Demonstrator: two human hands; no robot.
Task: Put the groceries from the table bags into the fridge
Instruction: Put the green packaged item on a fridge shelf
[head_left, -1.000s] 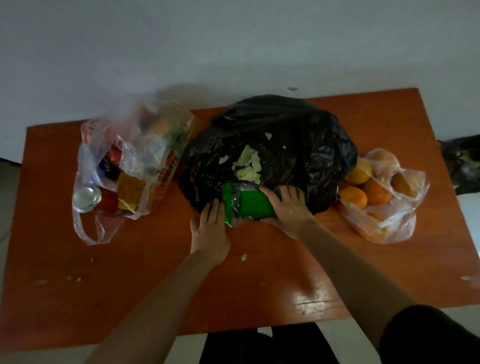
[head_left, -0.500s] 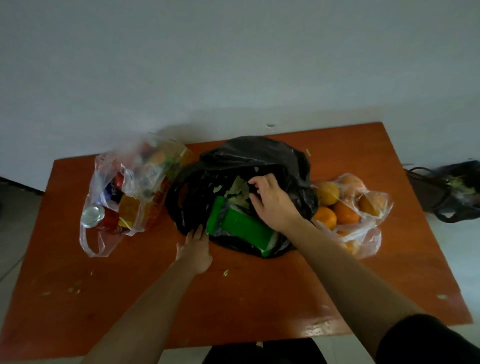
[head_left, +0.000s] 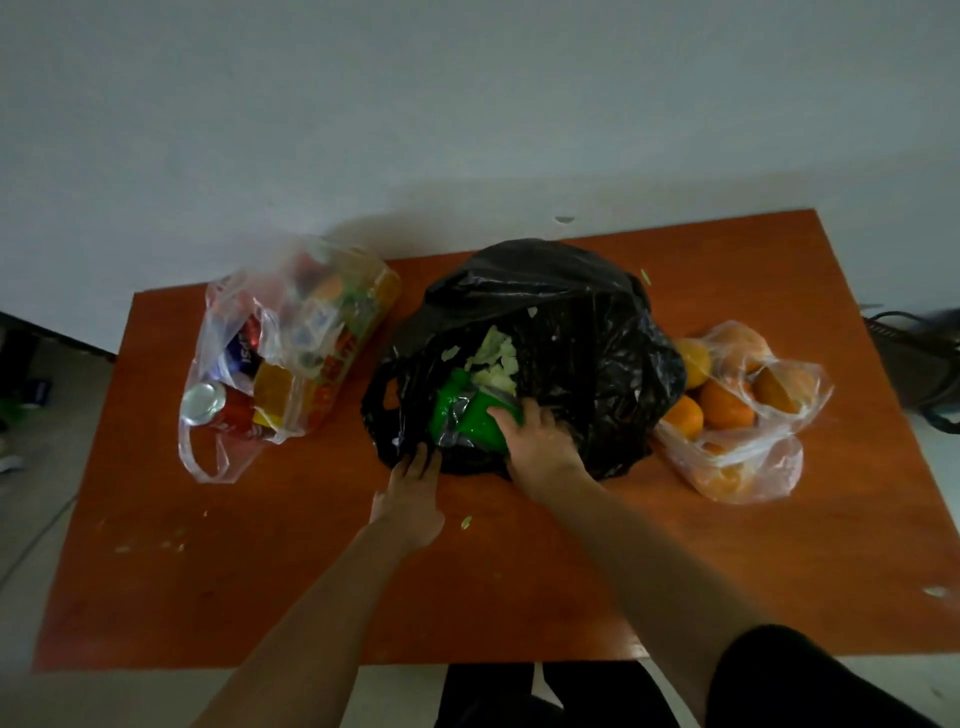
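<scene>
Risk first: the packet (head_left: 467, 415) has a slick wrapper and lies in the mouth of the black bag (head_left: 571, 322), with loose leaf bits (head_left: 496, 358) at its 12 o'clock. A quick pull probably drags the thin bag along or tips leaf onto the surface (head_left: 260, 571), where scraps already lie.

The right hand (head_left: 540, 447) covers the packet's 3 o'clock end, its fingers (head_left: 535, 415) curled over it. How far they wrap underneath is hidden. The left hand (head_left: 410, 499), at the bag's 7 o'clock, has its fingers (head_left: 415, 460) straight and close together, tips pressing the rim down.
</scene>
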